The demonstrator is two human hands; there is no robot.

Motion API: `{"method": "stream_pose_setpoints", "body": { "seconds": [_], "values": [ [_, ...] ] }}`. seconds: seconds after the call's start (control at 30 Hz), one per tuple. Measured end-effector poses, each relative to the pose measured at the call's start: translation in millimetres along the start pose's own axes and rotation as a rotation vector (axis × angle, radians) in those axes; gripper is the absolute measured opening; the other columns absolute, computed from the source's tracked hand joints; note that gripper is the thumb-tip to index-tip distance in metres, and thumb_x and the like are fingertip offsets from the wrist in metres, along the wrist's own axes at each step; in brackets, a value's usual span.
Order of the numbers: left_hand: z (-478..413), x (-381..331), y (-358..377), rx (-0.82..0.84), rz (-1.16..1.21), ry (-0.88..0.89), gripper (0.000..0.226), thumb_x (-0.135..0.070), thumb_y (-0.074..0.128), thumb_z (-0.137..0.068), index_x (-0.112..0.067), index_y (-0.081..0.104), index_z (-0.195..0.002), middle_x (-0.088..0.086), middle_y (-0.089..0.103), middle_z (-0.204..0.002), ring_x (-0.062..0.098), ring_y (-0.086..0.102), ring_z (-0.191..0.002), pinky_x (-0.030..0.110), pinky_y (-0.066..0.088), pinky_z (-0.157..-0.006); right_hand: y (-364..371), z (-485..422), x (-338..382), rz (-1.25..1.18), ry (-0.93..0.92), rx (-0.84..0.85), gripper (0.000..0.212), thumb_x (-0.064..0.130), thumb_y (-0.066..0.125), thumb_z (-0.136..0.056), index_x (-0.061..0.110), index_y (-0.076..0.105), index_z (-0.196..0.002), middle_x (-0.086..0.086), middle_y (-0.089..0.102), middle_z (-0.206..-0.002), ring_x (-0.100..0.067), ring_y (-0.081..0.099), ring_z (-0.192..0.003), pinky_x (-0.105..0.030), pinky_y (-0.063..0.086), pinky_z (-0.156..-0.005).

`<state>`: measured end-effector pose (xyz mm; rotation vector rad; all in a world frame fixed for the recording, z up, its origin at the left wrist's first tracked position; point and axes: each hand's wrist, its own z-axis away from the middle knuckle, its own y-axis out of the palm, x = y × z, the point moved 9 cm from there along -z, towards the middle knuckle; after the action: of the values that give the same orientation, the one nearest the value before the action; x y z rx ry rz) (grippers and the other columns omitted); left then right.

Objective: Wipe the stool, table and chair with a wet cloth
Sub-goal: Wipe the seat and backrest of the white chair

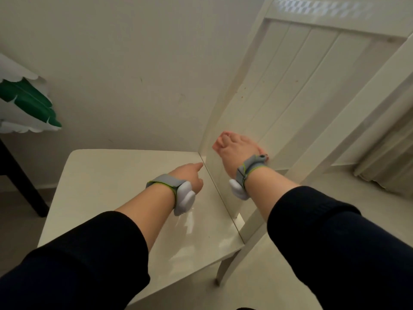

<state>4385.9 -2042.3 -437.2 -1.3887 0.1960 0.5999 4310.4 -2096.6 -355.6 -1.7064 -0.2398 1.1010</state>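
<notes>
Chair [111, 186] sits by the wall [134, 63]. Left hand [190, 175] is curled at the seat's rear corner, and right hand [232, 151] is curled against the backrest upright. Can't tell whether either grips anything.

The single head view looks forward and down from close above the chair [111, 186], facing the wall [134, 63] behind it.
</notes>
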Motion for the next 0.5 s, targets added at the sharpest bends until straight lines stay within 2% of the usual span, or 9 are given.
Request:
{"method": "stream_pose_setpoints", "body": {
  "seconds": [0.07, 0.1, 0.17, 0.23, 0.3, 0.37, 0.43, 0.5],
  "values": [
    [-1, -7, -8, -0.081, 0.176, -0.003, 0.057, -0.020, 0.042, -0.094, -0.024, 0.026, -0.148, 0.002, 0.037, -0.150, 0.024, 0.044, -0.131, 0.026, 0.038, -0.099, 0, -3, -2, -0.008, -0.020, 0.046, 0.052, 0.019, 0.046, -0.083, 0.023, 0.040, -0.135, -0.007, 0.037, -0.139, -0.028, 0.029, -0.133, -0.038, 0.035, -0.102],
    [-3, -9, -12, -0.115, 0.343, -0.029, 0.054, -0.016, 0.042, -0.093, -0.022, 0.032, -0.146, 0.004, 0.043, -0.146, 0.024, 0.049, -0.125, 0.026, 0.041, -0.094, -3, -6, -6, -0.011, -0.007, 0.050, 0.051, 0.019, 0.047, -0.083, 0.023, 0.040, -0.134, -0.008, 0.038, -0.139, -0.028, 0.030, -0.133, -0.038, 0.035, -0.101],
    [-3, -15, -15, -0.113, 0.911, -0.130, 0.041, -0.010, 0.039, -0.095, -0.015, 0.046, -0.135, 0.008, 0.058, -0.126, 0.023, 0.060, -0.105, 0.029, 0.044, -0.081, -14, -8, -18, -0.012, 0.046, 0.009, 0.049, 0.017, 0.046, -0.081, 0.021, 0.042, -0.130, -0.011, 0.038, -0.135, -0.031, 0.033, -0.128, -0.039, 0.034, -0.099],
    [0, -34, -20, -0.079, 1.399, -0.182, 0.032, -0.008, 0.033, -0.095, -0.017, 0.051, -0.121, 0.005, 0.061, -0.108, 0.018, 0.063, -0.090, 0.031, 0.047, -0.078, -25, -9, -32, -0.050, 0.113, -0.047, 0.049, 0.015, 0.043, -0.081, 0.019, 0.041, -0.129, -0.013, 0.036, -0.136, -0.033, 0.032, -0.128, -0.041, 0.032, -0.099],
    [-2, -52, -34, -0.078, 1.538, -0.189, 0.031, -0.010, 0.032, -0.096, -0.019, 0.052, -0.117, 0.003, 0.061, -0.101, 0.015, 0.062, -0.085, 0.031, 0.048, -0.077, -30, -9, -40, -0.098, 0.133, -0.042, 0.052, 0.018, 0.041, -0.084, 0.021, 0.037, -0.135, -0.014, 0.029, -0.145, -0.033, 0.025, -0.135, -0.041, 0.028, -0.104],
    [0, -68, -42, -0.074, 1.578, -0.159, 0.026, -0.013, 0.035, -0.097, -0.021, 0.055, -0.111, 0.000, 0.061, -0.092, 0.013, 0.059, -0.080, 0.029, 0.046, -0.073, -25, -4, -36, -0.136, 0.128, -0.012, 0.055, 0.023, 0.038, -0.089, 0.021, 0.030, -0.143, -0.012, 0.017, -0.154, -0.030, 0.013, -0.142, -0.041, 0.021, -0.110],
    [1, -84, -49, -0.019, 1.611, -0.203, 0.021, -0.019, 0.040, -0.097, -0.023, 0.059, -0.104, -0.002, 0.062, -0.088, 0.013, 0.059, -0.076, 0.025, 0.046, -0.068, -24, -2, -38, -0.192, 0.108, 0.051, 0.056, 0.024, 0.035, -0.090, 0.019, 0.027, -0.146, -0.009, 0.008, -0.158, -0.029, 0.004, -0.145, -0.041, 0.016, -0.113],
    [6, -93, -53, 0.022, 1.623, -0.262, 0.025, -0.028, 0.043, -0.097, -0.020, 0.062, -0.112, -0.001, 0.064, -0.093, 0.016, 0.060, -0.080, 0.025, 0.048, -0.067, -24, 5, -41, -0.246, 0.107, 0.125, 0.058, 0.023, 0.035, -0.091, 0.019, 0.022, -0.147, -0.007, -0.001, -0.160, -0.029, -0.003, -0.146, -0.043, 0.013, -0.114]
  ]
}}
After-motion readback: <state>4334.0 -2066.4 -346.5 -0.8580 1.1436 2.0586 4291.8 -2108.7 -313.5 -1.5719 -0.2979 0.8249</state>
